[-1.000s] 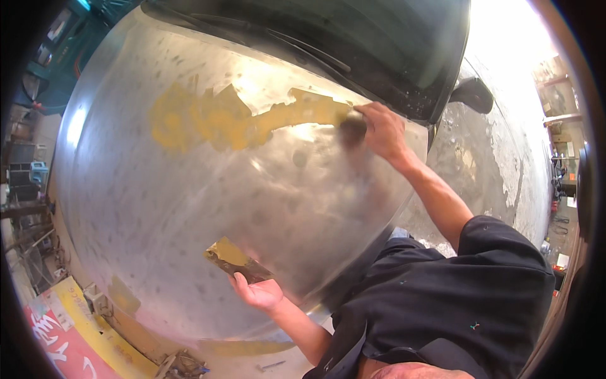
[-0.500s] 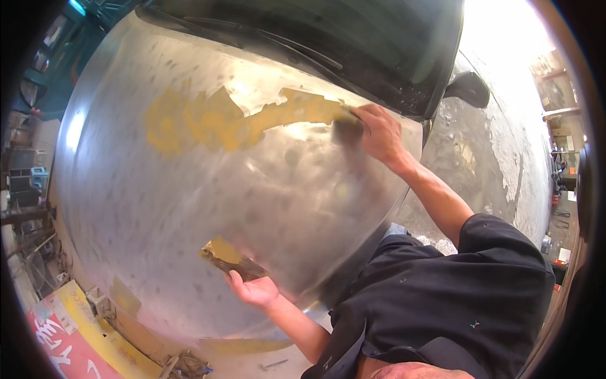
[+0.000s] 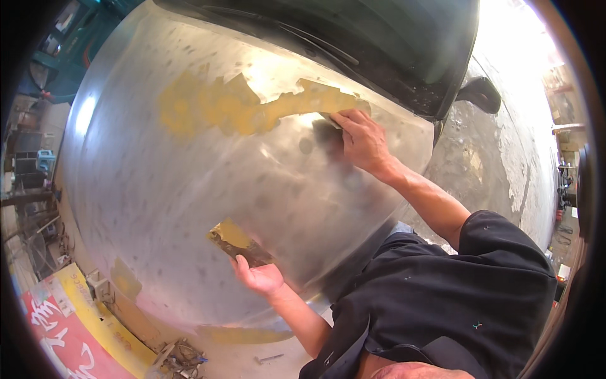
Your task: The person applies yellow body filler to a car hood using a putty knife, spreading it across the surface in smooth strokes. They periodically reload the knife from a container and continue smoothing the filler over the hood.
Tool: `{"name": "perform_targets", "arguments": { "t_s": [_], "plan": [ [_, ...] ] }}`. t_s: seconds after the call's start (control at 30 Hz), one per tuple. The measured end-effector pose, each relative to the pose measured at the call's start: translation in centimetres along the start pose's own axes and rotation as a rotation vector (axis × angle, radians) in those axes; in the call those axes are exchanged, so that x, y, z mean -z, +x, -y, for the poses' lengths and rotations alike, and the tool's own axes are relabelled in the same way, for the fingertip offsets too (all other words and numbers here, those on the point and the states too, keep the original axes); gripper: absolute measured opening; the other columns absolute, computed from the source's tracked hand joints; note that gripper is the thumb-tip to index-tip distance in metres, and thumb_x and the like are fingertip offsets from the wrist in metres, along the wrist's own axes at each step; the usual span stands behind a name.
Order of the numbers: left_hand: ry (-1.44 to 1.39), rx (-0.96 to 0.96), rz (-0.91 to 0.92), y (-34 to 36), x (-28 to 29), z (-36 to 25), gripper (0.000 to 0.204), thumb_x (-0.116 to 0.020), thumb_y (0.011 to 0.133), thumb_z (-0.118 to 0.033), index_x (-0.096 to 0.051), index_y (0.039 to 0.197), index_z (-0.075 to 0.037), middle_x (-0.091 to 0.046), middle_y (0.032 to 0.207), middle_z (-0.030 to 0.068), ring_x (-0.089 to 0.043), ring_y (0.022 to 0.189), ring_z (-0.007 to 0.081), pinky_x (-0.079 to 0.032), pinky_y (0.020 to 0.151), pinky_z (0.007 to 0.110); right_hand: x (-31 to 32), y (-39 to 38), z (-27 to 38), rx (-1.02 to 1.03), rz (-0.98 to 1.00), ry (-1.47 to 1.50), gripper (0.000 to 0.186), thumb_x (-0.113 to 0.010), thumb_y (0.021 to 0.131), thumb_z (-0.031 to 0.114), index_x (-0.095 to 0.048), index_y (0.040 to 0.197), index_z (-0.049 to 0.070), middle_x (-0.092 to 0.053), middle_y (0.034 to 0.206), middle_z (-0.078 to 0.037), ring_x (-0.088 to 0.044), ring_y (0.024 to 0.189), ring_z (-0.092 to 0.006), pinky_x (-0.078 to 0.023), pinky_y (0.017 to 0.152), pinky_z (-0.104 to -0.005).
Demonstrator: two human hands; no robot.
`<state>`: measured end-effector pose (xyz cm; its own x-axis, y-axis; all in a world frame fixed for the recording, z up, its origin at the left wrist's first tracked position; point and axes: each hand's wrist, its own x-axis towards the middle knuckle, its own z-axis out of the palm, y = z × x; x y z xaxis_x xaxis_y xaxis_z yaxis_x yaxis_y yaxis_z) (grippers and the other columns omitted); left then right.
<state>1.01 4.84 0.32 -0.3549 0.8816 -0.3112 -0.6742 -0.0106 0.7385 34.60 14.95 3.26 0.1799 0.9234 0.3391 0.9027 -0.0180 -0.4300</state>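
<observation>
While the left hand (image 3: 259, 277) props a board (image 3: 253, 254) over the hood's (image 3: 189, 208) near side, thumb at its edge, remaining fingers hidden, yellow paste (image 3: 233, 234) faces up, presumably so none slides off. Right hand (image 3: 361, 138): fingers pinched nearly closed on a thin spreader (image 3: 331, 120), mostly hidden, beside the yellow smear (image 3: 214, 104) toward the far edge. Metal bare, mottled, glaring. Red-and-yellow panel (image 3: 69, 323) beyond the near-left corner.

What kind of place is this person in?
It's probably a car repair workshop. There's a bare-metal car hood with a big yellow patch smeared across it, and the left hand holds a flat board with similar yellow stuff on it.
</observation>
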Motion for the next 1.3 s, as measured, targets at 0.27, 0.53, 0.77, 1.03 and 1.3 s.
{"name": "perform_targets", "arguments": {
  "t_s": [0.27,0.53,0.77,1.03,1.3],
  "plan": [
    [-0.006,0.003,-0.009,-0.2,0.0,-0.1,0.049,-0.058,0.105,-0.024,-0.056,0.148,-0.002,-0.067,0.133,0.0078,-0.064,0.115,0.0214,-0.053,0.097,0.039,-3.1,0.9,3.4,-0.010,0.027,-0.054,0.041,-0.061,0.094,0.002,-0.071,0.132,0.010,-0.070,0.125,-0.008,-0.065,0.117,-0.0323,-0.056,0.092,-0.0455],
    [-0.033,0.024,-0.016,0.0,0.4,0.1,0.051,-0.056,0.103,-0.021,-0.056,0.147,0.003,-0.065,0.140,0.0129,-0.062,0.125,0.0264,-0.048,0.107,0.040,-4.2,-4.2,4.1,0.128,0.105,-0.038,0.047,-0.060,0.090,0.003,-0.068,0.136,0.008,-0.066,0.122,-0.015,-0.060,0.118,-0.0381,-0.051,0.101,-0.0475],
    [-0.082,0.039,0.053,-0.2,0.0,-0.6,0.048,-0.057,0.103,-0.021,-0.057,0.147,0.000,-0.066,0.136,0.0099,-0.063,0.120,0.0241,-0.050,0.104,0.040,-0.2,-0.5,1.3,-0.285,0.129,-0.157,0.041,-0.060,0.096,0.014,-0.070,0.136,0.009,-0.068,0.125,-0.018,-0.064,0.118,-0.0397,-0.052,0.100,-0.0506],
    [-0.134,0.048,0.035,0.0,0.0,-0.1,0.049,-0.056,0.102,-0.021,-0.058,0.145,0.001,-0.066,0.137,0.0119,-0.063,0.122,0.0267,-0.050,0.105,0.040,-4.7,0.9,9.0,-0.165,0.271,-0.092,0.040,-0.060,0.085,0.004,-0.072,0.123,0.009,-0.067,0.124,-0.013,-0.061,0.121,-0.0374,-0.051,0.102,-0.0497],
    [-0.119,0.067,0.107,0.0,-0.1,-0.7,0.047,-0.056,0.103,-0.022,-0.059,0.145,0.000,-0.068,0.135,0.0098,-0.064,0.121,0.0245,-0.050,0.105,0.040,-1.9,-6.0,11.1,0.095,0.446,-0.037,0.051,-0.065,0.079,0.003,-0.071,0.129,0.012,-0.066,0.121,-0.009,-0.062,0.117,-0.0339,-0.057,0.091,-0.0485]
  ]
}}
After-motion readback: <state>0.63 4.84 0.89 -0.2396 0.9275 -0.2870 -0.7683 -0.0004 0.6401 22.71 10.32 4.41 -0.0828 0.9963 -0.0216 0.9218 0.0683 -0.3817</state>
